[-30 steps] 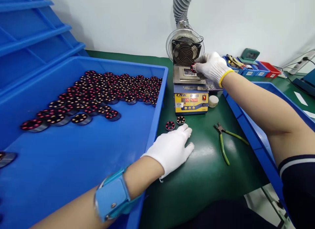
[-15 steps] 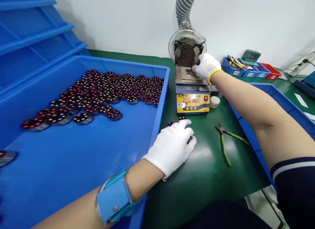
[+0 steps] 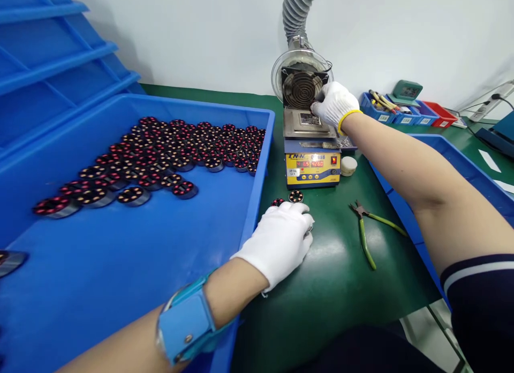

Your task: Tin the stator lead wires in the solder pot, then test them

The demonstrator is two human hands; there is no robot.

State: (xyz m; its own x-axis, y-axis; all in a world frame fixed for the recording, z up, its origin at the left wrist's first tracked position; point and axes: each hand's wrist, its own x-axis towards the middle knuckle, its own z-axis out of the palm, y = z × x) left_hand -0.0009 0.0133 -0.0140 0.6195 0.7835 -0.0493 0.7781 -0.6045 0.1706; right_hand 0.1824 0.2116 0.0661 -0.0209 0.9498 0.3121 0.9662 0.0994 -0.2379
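Pinching one ring (image 3: 313, 107) at the solder pot (image 3: 312, 163), my right hand (image 3: 337, 105) leads; my left hand (image 3: 278, 240) clasps another (image 3: 310, 228).

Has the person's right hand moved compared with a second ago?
Yes: judged against the yellow-fronted machine, the right hand has shifted slightly to the left.

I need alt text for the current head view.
The gloved right hand holds a mostly hidden part at a machine; the gloved left hand is near round parts on a green table, beside a blue tray of many more.
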